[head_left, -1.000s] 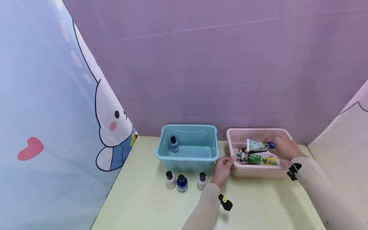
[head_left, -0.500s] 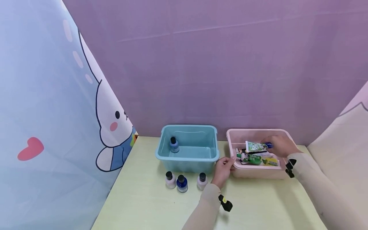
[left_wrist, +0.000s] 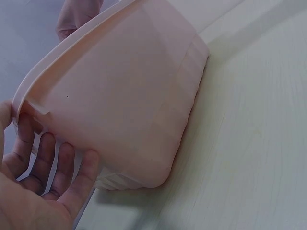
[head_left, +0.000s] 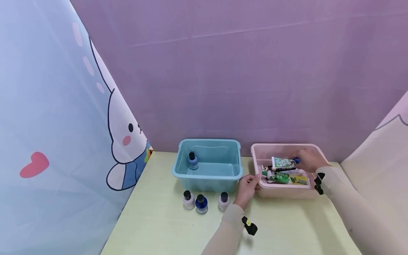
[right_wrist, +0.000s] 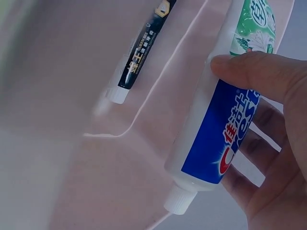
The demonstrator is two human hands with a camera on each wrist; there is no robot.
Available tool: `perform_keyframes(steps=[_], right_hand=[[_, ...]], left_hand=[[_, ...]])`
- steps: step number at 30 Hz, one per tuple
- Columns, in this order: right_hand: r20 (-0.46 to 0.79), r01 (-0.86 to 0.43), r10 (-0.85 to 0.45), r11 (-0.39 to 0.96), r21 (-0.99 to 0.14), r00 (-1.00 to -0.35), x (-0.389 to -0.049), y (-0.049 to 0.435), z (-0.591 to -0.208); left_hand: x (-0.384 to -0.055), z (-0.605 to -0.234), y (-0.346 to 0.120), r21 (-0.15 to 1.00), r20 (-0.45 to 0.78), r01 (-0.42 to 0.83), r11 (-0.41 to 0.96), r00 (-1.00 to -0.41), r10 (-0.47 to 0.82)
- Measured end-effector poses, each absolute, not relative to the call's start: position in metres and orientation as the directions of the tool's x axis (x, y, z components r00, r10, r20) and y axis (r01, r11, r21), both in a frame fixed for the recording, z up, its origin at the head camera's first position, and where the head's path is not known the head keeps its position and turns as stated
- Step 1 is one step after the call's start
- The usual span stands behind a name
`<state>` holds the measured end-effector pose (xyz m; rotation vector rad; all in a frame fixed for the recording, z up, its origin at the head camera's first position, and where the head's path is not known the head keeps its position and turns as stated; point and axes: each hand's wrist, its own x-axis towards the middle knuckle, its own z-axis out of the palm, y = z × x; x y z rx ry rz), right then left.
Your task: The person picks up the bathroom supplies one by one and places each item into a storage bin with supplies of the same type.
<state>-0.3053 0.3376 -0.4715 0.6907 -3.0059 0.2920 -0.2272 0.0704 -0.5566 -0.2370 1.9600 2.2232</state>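
Note:
My right hand (head_left: 310, 160) holds a blue, white and green toothpaste tube (right_wrist: 208, 136) inside the pink bin (head_left: 283, 192). In the right wrist view, the thumb lies across its front, the fingers are behind it, and its white cap points down. Beneath it in the bin lie a black-and-white toothpaste tube (right_wrist: 140, 55), a green one (head_left: 279, 177) and a yellow one (head_left: 300, 180), partly overlapping. With my left hand (head_left: 245, 192) I grip the bin's near left corner, thumb at the rim and fingers curled under it against the outer wall.
Left of the pink bin stands a blue bin (head_left: 208, 182) with one small blue bottle (head_left: 193, 161) upright inside. In front of it are two pale bottles (head_left: 189, 202) and a dark blue bottle (head_left: 201, 205), all black-capped. A purple cloth (head_left: 239, 78) hangs behind the table (head_left: 153, 219).
My right hand has moved a little left with the tube, bringing it lower over the other tubes. My left hand stays at the pink bin's corner.

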Motion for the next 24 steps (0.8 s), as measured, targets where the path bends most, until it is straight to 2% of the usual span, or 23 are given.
perform_keyframes(steps=[12, 24], right_hand=[[0.082, -0.471, -0.464, 0.866, -0.167, -0.882, -0.314, 0.347, -0.478], [0.045, -0.446, -0.445, 0.876, -0.185, -0.894, -0.322, 0.349, -0.479]], left_hand=[[-0.226, -0.556, 0.071, 0.965, -0.247, -0.248, -0.088, -0.969, 0.023], [-0.227, -0.559, 0.071, 0.966, -0.239, -0.240, -0.091, -0.971, 0.021]])
